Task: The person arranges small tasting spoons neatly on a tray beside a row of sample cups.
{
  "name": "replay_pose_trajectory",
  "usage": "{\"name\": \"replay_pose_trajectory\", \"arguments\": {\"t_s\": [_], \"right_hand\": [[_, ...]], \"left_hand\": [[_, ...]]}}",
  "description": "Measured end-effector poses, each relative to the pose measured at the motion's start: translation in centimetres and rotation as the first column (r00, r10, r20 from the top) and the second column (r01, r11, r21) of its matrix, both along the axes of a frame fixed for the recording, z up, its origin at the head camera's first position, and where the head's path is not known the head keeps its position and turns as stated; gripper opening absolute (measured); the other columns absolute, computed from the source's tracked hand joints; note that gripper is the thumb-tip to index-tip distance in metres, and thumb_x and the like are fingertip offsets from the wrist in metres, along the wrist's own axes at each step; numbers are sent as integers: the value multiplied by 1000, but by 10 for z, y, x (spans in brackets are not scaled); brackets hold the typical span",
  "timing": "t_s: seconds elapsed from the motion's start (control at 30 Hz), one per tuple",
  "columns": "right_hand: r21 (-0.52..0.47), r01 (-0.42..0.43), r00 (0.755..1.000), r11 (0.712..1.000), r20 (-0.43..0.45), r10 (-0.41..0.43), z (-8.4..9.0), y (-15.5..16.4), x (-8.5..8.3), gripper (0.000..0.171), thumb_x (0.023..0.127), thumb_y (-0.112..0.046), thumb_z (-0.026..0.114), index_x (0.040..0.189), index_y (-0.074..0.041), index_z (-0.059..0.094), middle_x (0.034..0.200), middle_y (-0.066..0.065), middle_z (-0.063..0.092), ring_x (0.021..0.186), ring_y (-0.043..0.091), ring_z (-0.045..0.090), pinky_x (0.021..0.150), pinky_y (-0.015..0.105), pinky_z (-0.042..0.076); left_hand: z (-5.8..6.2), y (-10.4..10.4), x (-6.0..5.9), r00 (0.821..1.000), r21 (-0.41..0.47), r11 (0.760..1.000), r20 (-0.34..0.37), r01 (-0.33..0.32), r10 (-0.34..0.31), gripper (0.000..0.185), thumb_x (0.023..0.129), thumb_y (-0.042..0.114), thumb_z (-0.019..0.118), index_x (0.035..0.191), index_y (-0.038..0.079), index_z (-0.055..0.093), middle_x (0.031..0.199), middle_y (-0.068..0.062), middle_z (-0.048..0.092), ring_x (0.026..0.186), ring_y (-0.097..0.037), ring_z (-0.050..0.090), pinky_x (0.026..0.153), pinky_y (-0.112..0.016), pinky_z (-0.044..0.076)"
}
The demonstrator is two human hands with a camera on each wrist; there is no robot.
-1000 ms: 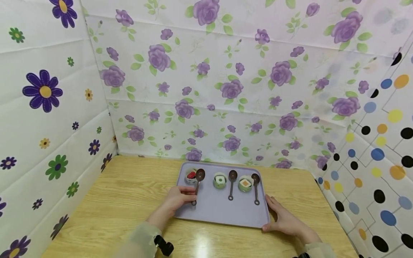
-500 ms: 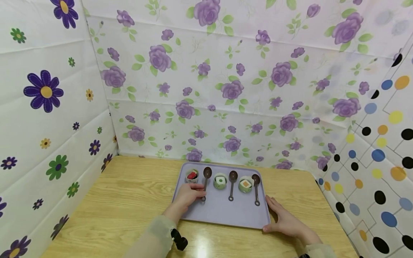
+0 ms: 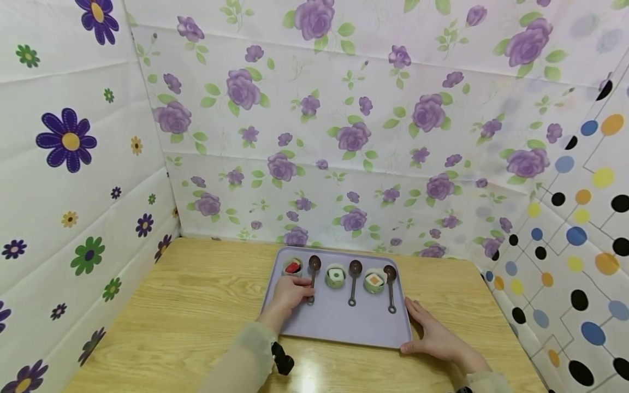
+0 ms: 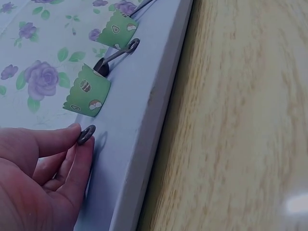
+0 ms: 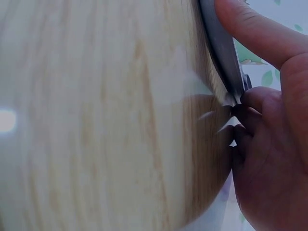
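My left hand [image 3: 290, 295] pinches the handle of a brown spoon [image 3: 314, 263] over the left part of a lilac tray [image 3: 339, 327]. In the left wrist view, the ring end of that spoon's handle [image 4: 86, 134] shows between thumb and finger. Just left of the spoon is a paper cup with a red piece [image 3: 293, 267], partly behind the hand. To the right stand a cup with a white-and-green piece [image 3: 336, 276] and one with a white-and-orange piece [image 3: 374, 280]. My right hand [image 3: 432, 333] rests against the tray's right edge, fingers extended.
Two more brown spoons lie on the tray: one between the cups [image 3: 353, 281], one near the right edge [image 3: 391, 289]. The wooden table [image 3: 196, 305] extends around the tray. Flowered sheeting [image 3: 319, 136] hangs behind; patterned sheets stand at both sides.
My left hand has moved right with the spoon, from over the red-filled cup to the gap beside it, then shifted slightly. The right hand has stayed at the tray's edge.
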State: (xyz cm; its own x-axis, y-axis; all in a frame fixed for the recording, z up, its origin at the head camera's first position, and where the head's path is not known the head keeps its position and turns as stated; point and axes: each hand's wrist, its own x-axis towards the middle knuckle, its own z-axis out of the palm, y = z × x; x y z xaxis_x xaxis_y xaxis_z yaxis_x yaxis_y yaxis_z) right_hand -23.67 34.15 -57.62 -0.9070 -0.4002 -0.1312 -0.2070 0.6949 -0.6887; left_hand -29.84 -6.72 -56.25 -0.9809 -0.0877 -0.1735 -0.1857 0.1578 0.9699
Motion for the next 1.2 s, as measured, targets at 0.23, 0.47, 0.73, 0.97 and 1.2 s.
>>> {"name": "replay_pose_trajectory", "arguments": {"t_s": [0.23,0.47,0.73,0.97,1.2], "right_hand": [[4,-3,1000,1000,-5,3,1,0,0,128,82,-44,93,170,0,13,175,27,11,158,57,1,120,78,9],[9,-5,1000,1000,-11,5,2,-2,0,127,82,-45,93,170,0,13,175,27,11,158,57,2,120,79,10],[18,-10,1000,1000,-22,10,0,-1,0,126,82,-46,93,170,1,15,175,27,12,158,57,3,120,78,12],[6,-5,1000,1000,-11,5,2,-2,1,126,83,-44,92,169,2,14,175,28,11,158,57,2,120,79,10],[2,-5,1000,1000,-10,5,4,-4,1,126,82,-44,93,169,2,14,176,27,10,158,57,1,120,79,10]], "left_hand": [[4,1,1,1000,-38,999,-5,-8,8,24,84,-3,86,106,-8,80,108,-19,75,70,-14,71,67,-30,62],[6,4,-2,1000,-154,988,-12,-23,22,19,80,-1,90,98,-3,83,101,-14,75,68,-15,68,61,-29,59],[7,2,-6,996,-340,940,-90,-17,-15,14,77,2,94,87,3,83,82,-4,76,74,-20,70,72,-39,62],[10,7,-4,990,-441,896,-141,-51,-13,14,76,3,95,84,5,83,77,-2,74,78,-21,71,71,-39,62],[10,7,-2,987,-460,885,-162,-74,-2,15,76,2,94,82,4,81,76,-2,72,76,-20,69,72,-40,61]]}}
